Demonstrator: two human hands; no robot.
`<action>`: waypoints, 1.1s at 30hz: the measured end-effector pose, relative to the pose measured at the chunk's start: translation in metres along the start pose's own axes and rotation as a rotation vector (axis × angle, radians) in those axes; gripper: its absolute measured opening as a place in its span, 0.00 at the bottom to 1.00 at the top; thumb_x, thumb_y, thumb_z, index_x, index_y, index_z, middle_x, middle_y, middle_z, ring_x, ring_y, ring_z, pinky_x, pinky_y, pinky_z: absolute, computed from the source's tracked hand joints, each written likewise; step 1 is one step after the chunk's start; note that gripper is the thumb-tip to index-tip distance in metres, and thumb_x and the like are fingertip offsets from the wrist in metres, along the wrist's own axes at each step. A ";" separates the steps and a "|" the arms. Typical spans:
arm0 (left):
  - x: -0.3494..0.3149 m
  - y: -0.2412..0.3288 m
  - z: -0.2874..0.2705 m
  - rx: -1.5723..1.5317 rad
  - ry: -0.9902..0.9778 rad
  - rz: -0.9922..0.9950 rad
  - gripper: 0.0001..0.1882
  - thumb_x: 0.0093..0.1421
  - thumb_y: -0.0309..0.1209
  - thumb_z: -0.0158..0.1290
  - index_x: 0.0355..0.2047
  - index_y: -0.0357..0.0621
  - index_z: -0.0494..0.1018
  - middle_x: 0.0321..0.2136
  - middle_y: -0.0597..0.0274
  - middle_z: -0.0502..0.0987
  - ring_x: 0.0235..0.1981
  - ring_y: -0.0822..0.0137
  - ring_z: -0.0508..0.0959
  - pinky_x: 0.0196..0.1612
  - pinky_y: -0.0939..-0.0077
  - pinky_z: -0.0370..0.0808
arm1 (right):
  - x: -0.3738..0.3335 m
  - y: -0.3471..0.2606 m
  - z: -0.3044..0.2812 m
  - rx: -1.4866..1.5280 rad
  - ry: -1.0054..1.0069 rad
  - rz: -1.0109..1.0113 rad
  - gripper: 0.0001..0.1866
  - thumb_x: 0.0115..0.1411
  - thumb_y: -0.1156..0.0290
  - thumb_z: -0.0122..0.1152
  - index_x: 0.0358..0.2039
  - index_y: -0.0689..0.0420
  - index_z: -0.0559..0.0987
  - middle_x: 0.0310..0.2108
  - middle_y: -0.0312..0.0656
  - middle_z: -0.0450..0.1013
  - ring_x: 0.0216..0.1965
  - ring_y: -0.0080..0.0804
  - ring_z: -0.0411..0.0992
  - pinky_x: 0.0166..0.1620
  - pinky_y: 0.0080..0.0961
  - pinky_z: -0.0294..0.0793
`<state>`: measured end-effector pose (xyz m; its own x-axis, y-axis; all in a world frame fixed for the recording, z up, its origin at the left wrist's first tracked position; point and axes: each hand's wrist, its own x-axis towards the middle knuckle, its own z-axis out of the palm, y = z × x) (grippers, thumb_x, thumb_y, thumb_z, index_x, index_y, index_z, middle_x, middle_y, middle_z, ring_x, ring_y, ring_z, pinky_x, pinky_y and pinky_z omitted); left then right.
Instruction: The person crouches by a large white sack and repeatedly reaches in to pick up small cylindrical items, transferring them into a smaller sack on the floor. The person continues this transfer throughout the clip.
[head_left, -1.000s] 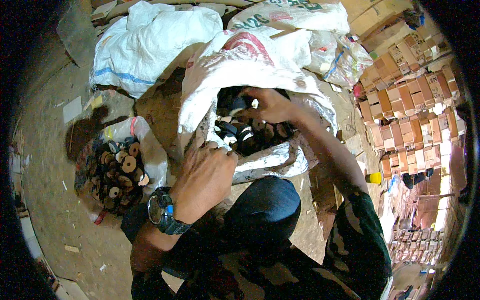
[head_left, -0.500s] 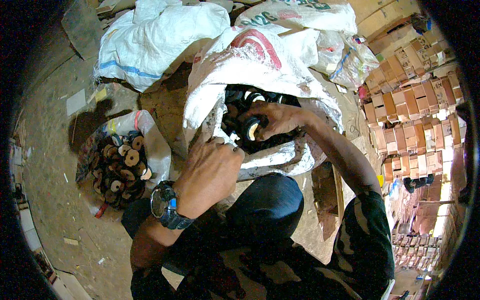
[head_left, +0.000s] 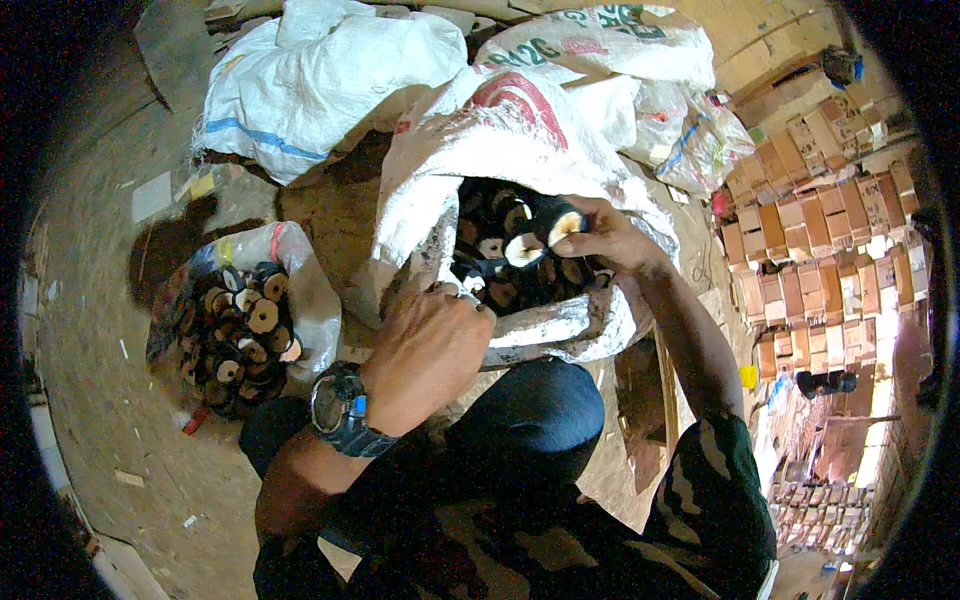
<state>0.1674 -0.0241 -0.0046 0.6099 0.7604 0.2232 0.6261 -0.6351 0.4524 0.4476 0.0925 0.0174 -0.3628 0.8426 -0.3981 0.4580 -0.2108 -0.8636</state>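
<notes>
In front of me a white woven sack (head_left: 430, 165) lies with its mouth rolled back. Dark round discs (head_left: 505, 292) with brownish centres fill it. My left hand (head_left: 435, 335), a watch on its wrist, is closed on the near left rim of the sack. At the mouth's right side my right hand (head_left: 622, 242) pinches a black-sided disc (head_left: 568, 226) with a cream face, thumb against its front. Just left of that, another pale-faced disc (head_left: 524, 250) sits among the rest; whether the fingers touch it I cannot tell.
On the floor to the left stands a clear plastic bag (head_left: 318, 300) of similar brown and black discs (head_left: 264, 317). White sacks (head_left: 340, 85) lie beyond, with a clear bag (head_left: 685, 135) at far right. Rows of cardboard boxes (head_left: 800, 225) line the right side. My knee (head_left: 530, 405) is close below the sack.
My right hand has lifted and moved right from deep among the discs, bringing a cream-faced disc up toward the sack's right side. My left hand keeps its grip on the rim.
</notes>
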 end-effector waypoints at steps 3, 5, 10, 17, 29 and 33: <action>0.000 -0.001 0.015 0.017 0.053 0.003 0.03 0.53 0.25 0.52 0.25 0.44 0.76 0.23 0.56 0.76 0.32 0.56 0.78 0.45 0.58 0.71 | -0.012 -0.027 0.013 0.258 -0.164 -0.193 0.31 0.49 0.69 0.74 0.54 0.61 0.75 0.42 0.40 0.79 0.43 0.27 0.76 0.52 0.26 0.73; -0.004 0.000 0.024 -0.017 0.103 0.035 0.01 0.53 0.27 0.52 0.25 0.46 0.72 0.25 0.60 0.73 0.34 0.58 0.75 0.43 0.60 0.71 | -0.009 -0.054 0.034 0.224 -0.222 -0.265 0.29 0.50 0.69 0.72 0.54 0.61 0.75 0.41 0.39 0.79 0.42 0.25 0.76 0.50 0.24 0.74; -0.003 -0.001 0.047 -0.079 0.106 0.023 0.06 0.51 0.26 0.52 0.29 0.38 0.74 0.31 0.52 0.74 0.37 0.53 0.76 0.42 0.57 0.72 | 0.031 -0.118 0.136 -0.151 -0.395 -0.563 0.21 0.52 0.66 0.73 0.44 0.59 0.78 0.38 0.38 0.78 0.41 0.27 0.75 0.48 0.25 0.73; 0.006 -0.003 0.062 -0.205 0.461 0.066 0.04 0.50 0.25 0.52 0.25 0.38 0.75 0.30 0.51 0.76 0.36 0.51 0.76 0.43 0.56 0.72 | 0.058 -0.126 0.251 -0.538 -0.178 -1.111 0.31 0.52 0.60 0.72 0.54 0.59 0.72 0.54 0.52 0.66 0.52 0.54 0.69 0.54 0.40 0.70; -0.008 -0.009 0.006 -0.082 0.190 -0.029 0.03 0.52 0.26 0.53 0.23 0.43 0.75 0.24 0.54 0.76 0.32 0.53 0.78 0.42 0.57 0.72 | -0.010 -0.064 0.068 -0.937 0.159 -0.225 0.11 0.60 0.68 0.60 0.41 0.59 0.80 0.36 0.54 0.79 0.35 0.48 0.79 0.41 0.37 0.78; -0.007 -0.008 -0.014 -0.074 0.057 -0.022 0.03 0.52 0.26 0.53 0.25 0.42 0.76 0.26 0.52 0.77 0.34 0.53 0.78 0.42 0.57 0.73 | 0.009 -0.029 0.050 -0.975 -0.007 -0.315 0.13 0.59 0.65 0.60 0.41 0.59 0.80 0.33 0.56 0.78 0.36 0.56 0.77 0.42 0.45 0.77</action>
<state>0.1513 -0.0223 0.0021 0.5663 0.7820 0.2606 0.6005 -0.6079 0.5195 0.3902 0.0815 0.0230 -0.5845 0.7861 -0.2011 0.8002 0.5173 -0.3035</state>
